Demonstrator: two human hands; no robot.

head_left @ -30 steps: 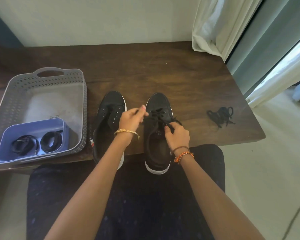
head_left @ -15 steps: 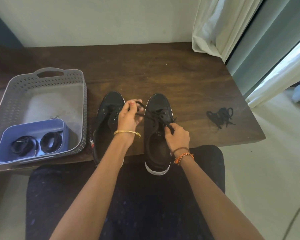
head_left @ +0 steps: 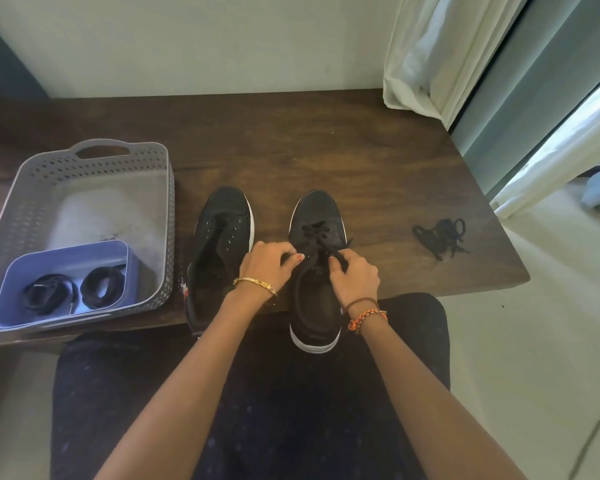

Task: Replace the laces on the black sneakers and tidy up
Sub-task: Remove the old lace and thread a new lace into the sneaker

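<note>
Sneakers stand side by side on the dark wooden table [head_left: 291, 140], toes pointing away from the person, heels at or over the near edge. Right sneaker [head_left: 317, 216] carries a black lace [head_left: 317, 233] threaded through its front eyelets; the rear eyelets are hidden by the hands. Left sneaker [head_left: 222, 237] has bare eyelets and an open tongue area, no lace visible in it.

Left hand [head_left: 265, 263] sits at the inner side of the right sneaker, fingers curled and pinching a length of the lace near the throat. Right hand [head_left: 354, 275] sits at the outer side of the same shoe, fingers curled, thumb and forefinger pinching the other run of lace. A gold bangle [head_left: 255, 283] is on the left wrist; a dark band and an orange braided bracelet [head_left: 366, 318] are on the right wrist.

Loose black lace pile [head_left: 440, 235] lies on the table well apart to the right of the shoes. Grey perforated basket [head_left: 94, 157] stands to the left of the shoes, just beside the left sneaker. Inside its near end rests a lilac tub [head_left: 66, 258] holding two coiled black laces [head_left: 77, 292], side by side.

White curtain [head_left: 440, 57] hangs at the table's far right corner.
</note>
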